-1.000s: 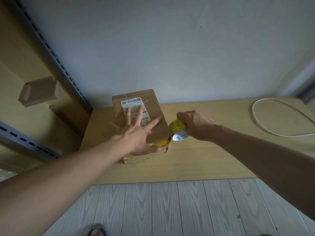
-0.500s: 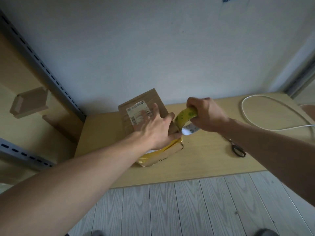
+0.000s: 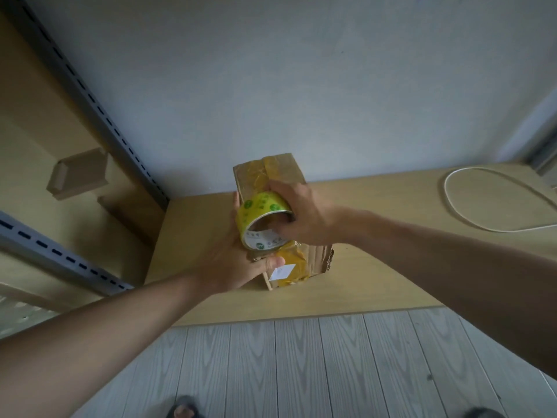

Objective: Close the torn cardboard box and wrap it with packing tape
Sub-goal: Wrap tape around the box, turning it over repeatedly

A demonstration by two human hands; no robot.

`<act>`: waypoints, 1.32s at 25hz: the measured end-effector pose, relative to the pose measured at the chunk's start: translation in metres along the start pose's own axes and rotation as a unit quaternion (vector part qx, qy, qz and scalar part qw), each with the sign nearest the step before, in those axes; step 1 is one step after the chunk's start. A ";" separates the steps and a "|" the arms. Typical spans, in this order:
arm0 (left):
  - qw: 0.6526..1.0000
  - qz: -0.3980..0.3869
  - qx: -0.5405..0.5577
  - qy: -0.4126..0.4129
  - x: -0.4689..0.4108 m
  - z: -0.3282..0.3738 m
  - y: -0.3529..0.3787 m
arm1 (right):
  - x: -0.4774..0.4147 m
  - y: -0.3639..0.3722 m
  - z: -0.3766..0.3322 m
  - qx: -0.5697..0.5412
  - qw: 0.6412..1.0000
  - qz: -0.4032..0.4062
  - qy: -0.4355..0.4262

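Indoors, at a pale wooden bench (image 3: 391, 267) set against a white wall, a person is working on a torn cardboard box (image 3: 316, 254), which is standing tilted near the bench's back left corner. The left grip (image 3: 235, 260) is clasping the box from its left side, with the thumb (image 3: 271, 262) pressing across the near face and the other fingertips (image 3: 235, 203) showing along the far left edge. The right grip (image 3: 301, 215) is clenching a yellow roll of packing tape (image 3: 262, 221), the thumb hooking inside the core while the fingers are curling over the outside, and the roll is sitting against the box's upper face. Strips of yellow tape (image 3: 262, 173) are already crossing the top end of the box, and more tape is covering the lower end around a small white label (image 3: 281, 271). A ragged torn edge (image 3: 330, 257) is showing at the box's lower right side. A white cable (image 3: 482, 200) is lying looped on the bench well to the right. A grey slotted rail (image 3: 90, 101) is running up the left, beside a small cardboard piece (image 3: 78, 173), and grey floor planks (image 3: 301, 372) are filling the foreground.
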State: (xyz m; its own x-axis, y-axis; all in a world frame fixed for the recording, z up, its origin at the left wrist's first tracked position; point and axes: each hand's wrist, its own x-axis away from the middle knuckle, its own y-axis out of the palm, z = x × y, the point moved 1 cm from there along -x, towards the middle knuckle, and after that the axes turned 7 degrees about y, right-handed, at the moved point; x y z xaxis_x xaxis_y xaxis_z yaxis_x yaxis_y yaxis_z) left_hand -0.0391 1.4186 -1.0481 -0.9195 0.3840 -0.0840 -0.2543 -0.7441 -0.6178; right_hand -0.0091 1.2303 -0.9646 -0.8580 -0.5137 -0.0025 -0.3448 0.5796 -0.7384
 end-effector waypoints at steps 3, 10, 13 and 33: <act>0.996 -0.007 -0.069 0.057 0.004 -0.005 -0.003 | -0.004 -0.021 -0.003 0.051 0.998 0.003 -0.045; 0.994 -0.024 -0.097 0.049 0.006 -0.010 -0.006 | 0.020 -0.072 0.044 0.206 0.975 0.074 -0.032; 0.993 -0.029 -0.104 0.039 0.007 -0.012 -0.005 | 0.028 -0.073 0.057 0.269 0.958 0.095 -0.020; 0.950 -0.110 -0.278 0.094 -0.032 0.058 -0.024 | 0.043 -0.021 0.117 0.223 0.972 0.047 0.066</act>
State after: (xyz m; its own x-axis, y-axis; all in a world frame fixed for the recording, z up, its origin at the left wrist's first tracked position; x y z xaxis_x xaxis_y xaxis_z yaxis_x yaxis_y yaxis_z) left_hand -0.0208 1.3922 -0.9855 -0.7791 0.6268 -0.0111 -0.1889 -0.2517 -0.9492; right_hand 0.0057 1.1218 -1.0286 -0.9289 -0.3698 -0.0195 -0.0890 0.2739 -0.9576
